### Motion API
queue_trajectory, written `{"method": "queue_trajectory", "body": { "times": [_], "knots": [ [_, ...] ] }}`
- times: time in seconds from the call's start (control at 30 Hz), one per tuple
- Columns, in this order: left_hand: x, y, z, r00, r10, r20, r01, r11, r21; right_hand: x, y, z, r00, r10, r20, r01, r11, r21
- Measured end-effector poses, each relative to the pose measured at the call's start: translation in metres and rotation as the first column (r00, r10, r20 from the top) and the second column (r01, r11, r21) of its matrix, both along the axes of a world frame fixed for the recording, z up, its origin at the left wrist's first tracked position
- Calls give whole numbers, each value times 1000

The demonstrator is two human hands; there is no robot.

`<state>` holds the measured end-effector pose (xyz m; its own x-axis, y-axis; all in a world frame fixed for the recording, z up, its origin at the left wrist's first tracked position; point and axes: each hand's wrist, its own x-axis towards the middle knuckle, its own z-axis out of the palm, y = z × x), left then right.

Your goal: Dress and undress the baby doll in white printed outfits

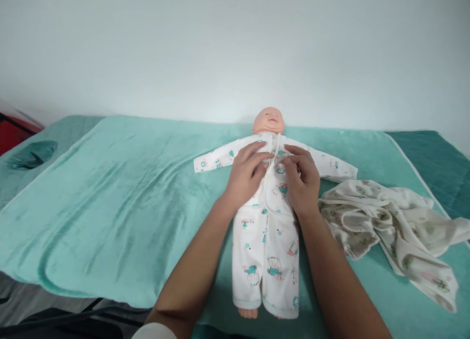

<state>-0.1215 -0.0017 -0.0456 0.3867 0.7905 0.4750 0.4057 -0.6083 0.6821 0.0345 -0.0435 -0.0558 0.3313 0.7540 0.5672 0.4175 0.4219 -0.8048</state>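
Note:
A baby doll (270,119) lies on its back on a teal blanket (121,202), head away from me. It wears a white printed sleepsuit (266,251) with sleeves spread to both sides. My left hand (247,175) rests on the doll's chest, fingers pressed on the suit's front opening. My right hand (301,180) lies beside it on the other side of the chest, fingertips pinching the fabric edge near the collar. Both hands meet at the front closure.
A crumpled cream printed cloth (389,226) lies to the right of the doll. The blanket covers a padded table with a face hole (33,154) at far left. A plain white wall (235,50) stands right behind the table.

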Motion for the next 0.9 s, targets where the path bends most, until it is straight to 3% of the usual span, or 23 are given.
{"method": "queue_trajectory", "body": {
  "times": [0.17, 0.37, 0.6, 0.9],
  "knots": [
    [-13, -4, 9, 998, -53, 40, 60, 978, -202, 7, -1, 3, 988, 124, 93, -120, 992, -47],
    [-23, -3, 18, 981, -193, -11, 182, 944, -274, 11, 1, 1, 973, 186, 139, -173, 980, -100],
    [-23, -1, 15, 973, -228, -38, 213, 948, -237, 9, 1, 3, 941, 218, 257, -208, 976, -67],
    [-25, 0, 13, 972, -230, -44, 218, 957, -193, 8, 1, 5, 946, 230, 228, -215, 973, -89]
  ]
}}
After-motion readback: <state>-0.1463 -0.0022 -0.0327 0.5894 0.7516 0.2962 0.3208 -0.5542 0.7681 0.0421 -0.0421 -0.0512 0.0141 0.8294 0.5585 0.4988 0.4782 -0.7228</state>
